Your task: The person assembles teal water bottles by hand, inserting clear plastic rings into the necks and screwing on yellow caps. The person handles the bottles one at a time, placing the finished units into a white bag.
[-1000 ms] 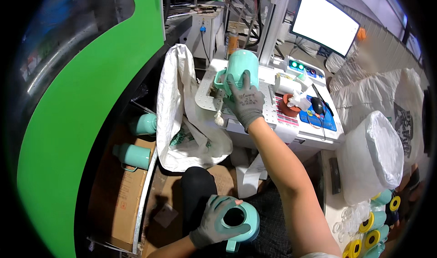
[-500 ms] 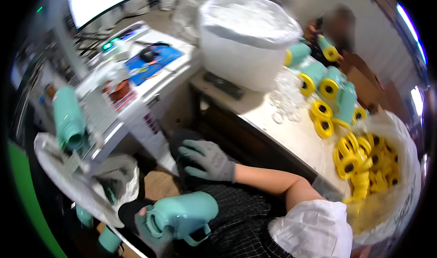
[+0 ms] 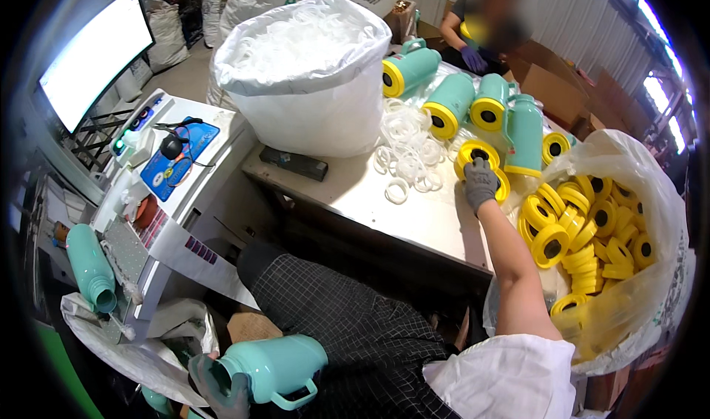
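Note:
My left hand (image 3: 216, 386), in a grey glove, holds a teal handled jug (image 3: 285, 366) by its open rim. The jug lies on its side over my lap, its handle facing down. My right arm stretches across the table, and the gloved right hand (image 3: 481, 185) has its fingertips closed on a yellow round cap (image 3: 473, 151) with a dark centre. Another yellow cap (image 3: 503, 187) lies just beside that hand, partly covered by it. Past the hand are several teal jugs (image 3: 526, 134) fitted with yellow caps.
White rings (image 3: 408, 149) lie loose near a white sack (image 3: 303, 116) full of them. A clear plastic bag (image 3: 636, 164) at right holds many yellow caps. Another teal jug (image 3: 90, 264) rests by the left bench (image 3: 222, 134). A co-worker (image 3: 484, 31) sits across the table.
My right hand has gone from over my lap to the yellow cap on the table. The left hand still holds the jug, now slightly lower and further left. The view has turned right.

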The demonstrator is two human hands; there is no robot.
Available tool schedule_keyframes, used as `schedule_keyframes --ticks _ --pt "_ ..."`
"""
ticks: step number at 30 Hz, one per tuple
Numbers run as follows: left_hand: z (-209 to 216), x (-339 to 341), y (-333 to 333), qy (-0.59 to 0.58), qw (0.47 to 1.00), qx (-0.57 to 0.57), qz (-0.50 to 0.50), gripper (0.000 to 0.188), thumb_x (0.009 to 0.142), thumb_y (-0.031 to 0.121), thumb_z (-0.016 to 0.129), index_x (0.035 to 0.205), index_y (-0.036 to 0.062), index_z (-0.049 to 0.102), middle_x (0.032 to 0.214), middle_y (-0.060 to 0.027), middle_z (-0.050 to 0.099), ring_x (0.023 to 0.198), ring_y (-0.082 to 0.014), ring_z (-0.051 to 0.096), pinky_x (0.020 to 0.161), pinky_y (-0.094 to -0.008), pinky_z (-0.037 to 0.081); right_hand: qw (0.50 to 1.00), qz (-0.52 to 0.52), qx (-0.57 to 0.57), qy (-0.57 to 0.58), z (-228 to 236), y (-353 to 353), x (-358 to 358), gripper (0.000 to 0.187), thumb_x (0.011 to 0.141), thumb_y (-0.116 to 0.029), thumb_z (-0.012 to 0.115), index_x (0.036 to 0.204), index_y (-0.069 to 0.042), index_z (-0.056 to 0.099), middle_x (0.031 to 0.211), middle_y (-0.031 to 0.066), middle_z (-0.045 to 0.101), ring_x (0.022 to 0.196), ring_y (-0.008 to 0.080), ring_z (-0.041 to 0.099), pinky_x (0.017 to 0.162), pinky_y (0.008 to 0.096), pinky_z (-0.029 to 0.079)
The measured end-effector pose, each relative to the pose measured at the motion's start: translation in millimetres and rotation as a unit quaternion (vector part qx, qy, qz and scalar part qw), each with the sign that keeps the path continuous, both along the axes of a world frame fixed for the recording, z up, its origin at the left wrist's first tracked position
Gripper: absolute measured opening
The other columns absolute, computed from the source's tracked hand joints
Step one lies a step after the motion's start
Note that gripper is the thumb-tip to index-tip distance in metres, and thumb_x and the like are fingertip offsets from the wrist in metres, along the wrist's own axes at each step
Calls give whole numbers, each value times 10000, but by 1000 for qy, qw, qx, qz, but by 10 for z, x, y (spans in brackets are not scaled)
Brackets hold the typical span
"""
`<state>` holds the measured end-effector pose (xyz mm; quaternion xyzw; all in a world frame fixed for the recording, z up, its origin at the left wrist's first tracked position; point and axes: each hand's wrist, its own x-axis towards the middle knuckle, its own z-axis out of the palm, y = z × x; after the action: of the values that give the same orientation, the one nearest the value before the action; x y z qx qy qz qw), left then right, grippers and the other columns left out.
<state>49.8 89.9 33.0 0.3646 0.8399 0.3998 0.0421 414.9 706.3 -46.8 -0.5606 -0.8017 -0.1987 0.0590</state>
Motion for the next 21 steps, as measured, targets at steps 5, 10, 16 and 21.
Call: schedule_keyframes --ticks 5,10,16,21 --pt "-201 12 -396 -116 958 220 145 553 986 322 620 1381 -44 496 1263 -149 567 1123 -255 581 995 -399 484 892 297 124 319 603 -980 -779 252 785 -79 785 929 -105 580 961 144 582 878 348 594 750 439 492" --pt "-549 -141 -528 -114 916 305 236 397 1120 311 445 1324 5 596 1236 -99 636 1084 -195 629 979 -352 518 404 158 -503 748 296 -2524 -1795 326 998 -193 665 1229 -15 517 1044 63 581 971 142 563 878 285 493" --pt "-851 23 -248 -354 734 536 218 351 1144 345 435 1218 66 635 1164 -13 664 1077 -133 621 999 -301 486 756 393 -187 488 -335 -2953 -2186 398 927 -140 692 1308 -31 650 1158 177 641 1078 348 607 958 451 502" --pt "-1064 182 -64 -283 800 428 313 308 1139 353 436 1162 110 623 1083 13 654 1038 -117 625 974 -288 491 745 433 -285 420 -301 -3042 -2151 449 898 -204 749 1293 -1 684 1141 154 623 986 296 608 913 391 505"
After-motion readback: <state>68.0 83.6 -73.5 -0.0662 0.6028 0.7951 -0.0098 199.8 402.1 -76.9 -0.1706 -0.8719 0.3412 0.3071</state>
